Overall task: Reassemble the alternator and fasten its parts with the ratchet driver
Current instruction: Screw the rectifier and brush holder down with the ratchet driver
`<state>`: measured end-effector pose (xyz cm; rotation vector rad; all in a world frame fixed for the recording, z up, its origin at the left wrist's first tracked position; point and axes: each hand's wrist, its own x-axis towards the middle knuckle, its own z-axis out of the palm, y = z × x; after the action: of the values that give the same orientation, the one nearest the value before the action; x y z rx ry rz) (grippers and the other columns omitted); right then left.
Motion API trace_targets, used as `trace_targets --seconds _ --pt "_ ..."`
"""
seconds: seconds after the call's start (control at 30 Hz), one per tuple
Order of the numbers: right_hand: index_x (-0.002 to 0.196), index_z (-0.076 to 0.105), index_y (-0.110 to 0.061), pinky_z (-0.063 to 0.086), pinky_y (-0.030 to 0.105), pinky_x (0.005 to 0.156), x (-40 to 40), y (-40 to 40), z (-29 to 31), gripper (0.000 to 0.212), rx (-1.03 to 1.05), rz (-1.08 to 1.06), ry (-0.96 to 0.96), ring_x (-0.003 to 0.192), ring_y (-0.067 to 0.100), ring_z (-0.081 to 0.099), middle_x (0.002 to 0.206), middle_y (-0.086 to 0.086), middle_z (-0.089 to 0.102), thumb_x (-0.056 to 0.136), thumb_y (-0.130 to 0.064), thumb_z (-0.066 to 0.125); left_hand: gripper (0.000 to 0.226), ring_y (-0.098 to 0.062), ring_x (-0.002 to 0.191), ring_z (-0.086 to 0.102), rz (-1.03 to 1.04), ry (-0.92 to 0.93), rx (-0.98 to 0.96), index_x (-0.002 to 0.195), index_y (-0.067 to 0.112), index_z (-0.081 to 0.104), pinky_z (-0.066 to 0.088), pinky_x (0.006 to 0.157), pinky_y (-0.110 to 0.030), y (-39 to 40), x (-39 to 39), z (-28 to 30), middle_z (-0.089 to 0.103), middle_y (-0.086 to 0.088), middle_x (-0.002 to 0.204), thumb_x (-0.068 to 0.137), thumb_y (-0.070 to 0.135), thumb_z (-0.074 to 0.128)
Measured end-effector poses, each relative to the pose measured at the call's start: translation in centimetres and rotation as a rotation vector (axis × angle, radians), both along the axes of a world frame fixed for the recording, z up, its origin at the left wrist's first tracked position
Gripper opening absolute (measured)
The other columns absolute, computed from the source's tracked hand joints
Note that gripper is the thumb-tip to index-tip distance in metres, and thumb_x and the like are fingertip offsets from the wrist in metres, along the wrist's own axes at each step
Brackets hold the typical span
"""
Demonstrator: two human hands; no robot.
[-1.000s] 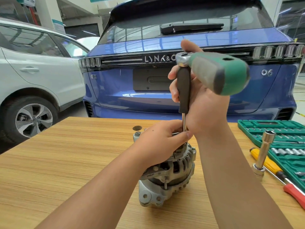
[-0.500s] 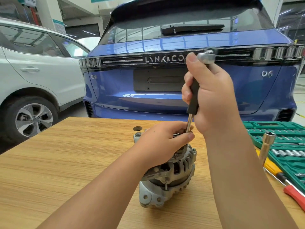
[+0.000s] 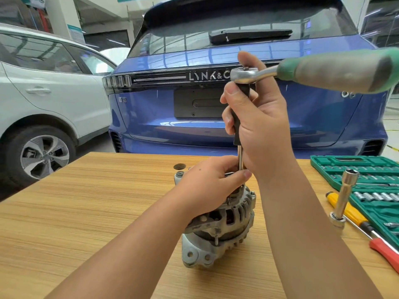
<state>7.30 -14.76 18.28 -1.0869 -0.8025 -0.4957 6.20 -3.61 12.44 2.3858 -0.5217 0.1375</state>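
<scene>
The alternator [image 3: 218, 225] stands on end on the wooden table [image 3: 86, 212], just in front of me. It looks like a dense lump of cast metal, stiff and heavy enough to stay put, though its ribbed casing gives little flat surface to press on. My left hand [image 3: 211, 186] sits on top of it, fingers curled over the upper housing and around the foot of the steel shaft, which steadies both. My right hand [image 3: 257, 126] is wrapped round the black grip of the ratchet driver [image 3: 244, 108], thumb up beside the chrome ratchet head (the green handle sticks out to my right, blurred). I cannot see the bit or the fastener under my left fingers. I judge the tall driver wants to tip, so holding it low by the shaft and high by the grip suits it.
</scene>
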Motion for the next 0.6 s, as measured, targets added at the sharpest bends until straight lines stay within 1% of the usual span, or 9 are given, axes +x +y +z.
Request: trace_targets --seconds 0.03,0.07,0.1,0.2,0.3,0.33,0.47,0.53,0.6 --pt "0.124 0.055 -0.027 0.039 0.023 0.051 0.01 -0.06 0.01 0.033 -0.001 -0.005 0.005 0.059 0.019 0.038 0.084 0.010 0.050 0.102 -0.004 0.054 0.022 0.014 0.078 0.054 -0.002 -0.002 -0.002 0.117 0.048 0.065 0.041 0.070 -0.027 -0.01 -0.03 0.03 0.065 0.032 0.092 0.103 0.052 0.049" --pt "0.124 0.055 -0.027 0.039 0.023 0.051 0.01 -0.07 0.00 0.033 -0.003 -0.008 0.010 0.059 0.019 0.039 0.084 0.008 0.052 0.102 -0.004 0.054 0.021 0.012 0.077 0.054 -0.004 -0.005 -0.004 0.117 0.047 0.065 0.041 0.070 -0.027 -0.03 -0.05 0.06 0.064 0.031 0.091 0.103 0.052 0.049" --pt "0.124 0.055 -0.028 0.039 0.024 0.052 0.00 -0.08 0.01 0.033 -0.006 -0.009 0.013 0.059 0.019 0.040 0.083 0.007 0.052 0.102 -0.004 0.054 0.021 0.010 0.080 0.055 -0.004 -0.007 -0.007 0.117 0.047 0.066 0.043 0.072 -0.029 -0.02 -0.08 0.10 0.065 0.030 0.093 0.103 0.051 0.050" --pt "0.125 0.055 -0.028 0.040 0.024 0.052 -0.14 -0.11 0.09 0.033 -0.008 -0.013 0.019 0.059 0.019 0.041 0.082 0.008 0.053 0.101 -0.004 0.054 0.023 0.002 0.097 0.060 0.008 0.004 -0.015 0.119 0.045 0.066 0.050 0.085 -0.034 -0.07 -0.20 0.23 0.069 0.027 0.105 0.103 0.050 0.051" --pt "0.125 0.056 -0.027 0.040 0.026 0.052 -0.31 -0.26 0.20 0.032 -0.001 -0.028 0.031 0.059 0.016 0.045 0.081 0.007 0.055 0.101 -0.006 0.055 0.027 0.003 0.103 0.060 0.012 0.021 -0.029 0.124 0.046 0.065 0.049 0.089 -0.034 -0.09 -0.35 0.29 0.069 0.028 0.110 0.102 0.052 0.052" --pt "0.126 0.056 -0.027 0.039 0.026 0.052 -0.35 -0.29 0.21 0.032 0.002 -0.035 0.035 0.059 0.016 0.046 0.081 0.007 0.056 0.101 -0.007 0.056 0.029 0.003 0.106 0.061 0.009 0.025 -0.037 0.125 0.046 0.065 0.050 0.093 -0.035 -0.08 -0.39 0.32 0.069 0.028 0.112 0.102 0.055 0.051" --pt "0.133 0.053 -0.021 0.040 0.028 0.053 -0.47 -0.43 0.21 0.036 0.017 -0.056 0.034 0.059 0.018 0.045 0.081 0.002 0.060 0.100 -0.009 0.057 0.042 0.002 0.119 0.058 0.006 0.046 -0.075 0.131 0.048 0.063 0.048 0.106 -0.044 -0.06 -0.63 0.41 0.068 0.028 0.121 0.102 0.066 0.038" --pt "0.138 0.051 -0.016 0.040 0.031 0.055 -0.59 -0.49 0.33 0.041 0.017 -0.070 0.018 0.062 0.019 0.045 0.080 0.003 0.058 0.098 -0.012 0.058 0.047 0.003 0.123 0.055 0.014 0.050 -0.103 0.129 0.046 0.065 0.044 0.109 -0.043 0.05 -0.58 0.33 0.066 0.029 0.125 0.103 0.067 0.032" --pt "0.141 0.049 -0.013 0.039 0.032 0.056 -0.70 -0.60 0.45 0.046 0.021 -0.081 0.009 0.062 0.019 0.046 0.079 0.004 0.058 0.096 -0.014 0.059 0.053 0.003 0.125 0.054 0.001 0.052 -0.145 0.130 0.042 0.066 0.041 0.112 -0.042 0.11 -0.40 0.16 0.066 0.027 0.128 0.103 0.068 0.027"
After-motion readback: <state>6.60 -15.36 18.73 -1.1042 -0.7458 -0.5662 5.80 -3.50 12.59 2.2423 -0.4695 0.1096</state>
